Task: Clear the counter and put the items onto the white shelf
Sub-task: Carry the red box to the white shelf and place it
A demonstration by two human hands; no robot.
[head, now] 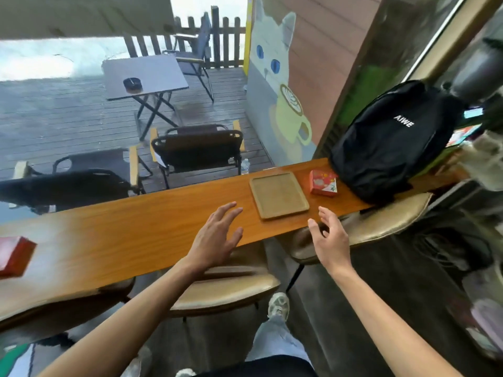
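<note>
Counter [136, 235]: my left hand [216, 235] and right hand [330, 240] apart, fingers spread, holding nothing; wooden tray [279, 194] just beyond, between them

A square wooden tray [279, 195] lies flat on the tabletop [136, 235], its raised rim running all round and nothing in it. Just right of it, apart from it, sits a small red box [323, 182] with a printed top, lying flat; its far right side is next to a black backpack [386, 142] that stands slumped on the tabletop's right end, white letters on its front. At the far left edge another red box [13, 255] rests, blurred.
</note>
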